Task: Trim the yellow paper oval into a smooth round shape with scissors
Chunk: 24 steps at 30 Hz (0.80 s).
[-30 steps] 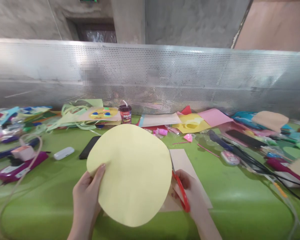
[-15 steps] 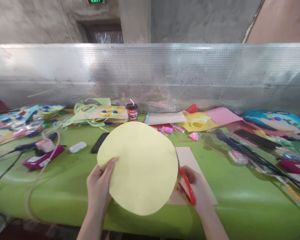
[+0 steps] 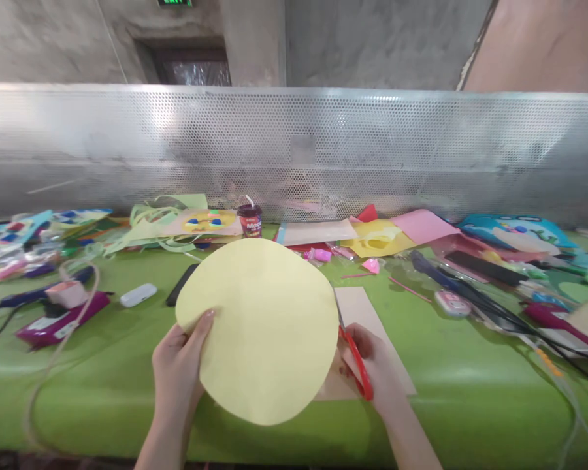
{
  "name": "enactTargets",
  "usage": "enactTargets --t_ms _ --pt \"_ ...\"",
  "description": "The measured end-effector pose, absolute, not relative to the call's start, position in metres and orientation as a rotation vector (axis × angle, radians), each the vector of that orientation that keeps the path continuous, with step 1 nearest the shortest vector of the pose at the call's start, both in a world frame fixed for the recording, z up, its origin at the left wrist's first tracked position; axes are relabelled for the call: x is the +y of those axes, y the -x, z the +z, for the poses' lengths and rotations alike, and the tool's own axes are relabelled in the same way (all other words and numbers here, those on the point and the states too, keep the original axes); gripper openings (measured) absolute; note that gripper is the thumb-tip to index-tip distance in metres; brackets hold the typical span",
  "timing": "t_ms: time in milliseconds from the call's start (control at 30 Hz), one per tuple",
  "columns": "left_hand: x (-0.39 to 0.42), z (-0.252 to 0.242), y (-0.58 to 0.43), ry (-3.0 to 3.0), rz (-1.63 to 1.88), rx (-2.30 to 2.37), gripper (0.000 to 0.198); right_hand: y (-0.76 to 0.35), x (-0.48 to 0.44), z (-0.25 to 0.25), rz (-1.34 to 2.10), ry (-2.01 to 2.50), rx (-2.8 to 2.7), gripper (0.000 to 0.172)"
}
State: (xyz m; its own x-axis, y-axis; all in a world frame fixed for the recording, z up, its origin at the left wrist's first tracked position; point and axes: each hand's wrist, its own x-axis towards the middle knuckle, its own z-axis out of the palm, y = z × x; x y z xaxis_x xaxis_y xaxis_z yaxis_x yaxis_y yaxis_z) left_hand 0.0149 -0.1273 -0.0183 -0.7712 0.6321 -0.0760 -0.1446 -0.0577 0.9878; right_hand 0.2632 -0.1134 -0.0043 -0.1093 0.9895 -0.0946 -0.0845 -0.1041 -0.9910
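While L hand (image 3: 179, 362) pinches pale-yellow paper disc (image 3: 262, 333) by left edge over green tbl (image 3: 112, 391) | R hand (image 3: 381, 365) closed round red-handled scissors (image 3: 364, 377) at disc's right edge | lidded cup (image 3: 251, 225) w/ straw (image 3: 249, 201) behind, contents hidden

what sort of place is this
Probably a shared craft workspace: red-handled scissors and a pale yellow paper disc in hand, a face cutout across the green table, and bare concrete walls behind.
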Motion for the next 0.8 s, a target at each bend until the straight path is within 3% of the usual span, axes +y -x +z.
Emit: enactTargets --t_ms 800 --pt "-0.131 -0.018 -0.006 -0.469 1.866 1.648 0.042 -0.264 -0.114 -0.011 1.434 1.081 -1.215 0.039"
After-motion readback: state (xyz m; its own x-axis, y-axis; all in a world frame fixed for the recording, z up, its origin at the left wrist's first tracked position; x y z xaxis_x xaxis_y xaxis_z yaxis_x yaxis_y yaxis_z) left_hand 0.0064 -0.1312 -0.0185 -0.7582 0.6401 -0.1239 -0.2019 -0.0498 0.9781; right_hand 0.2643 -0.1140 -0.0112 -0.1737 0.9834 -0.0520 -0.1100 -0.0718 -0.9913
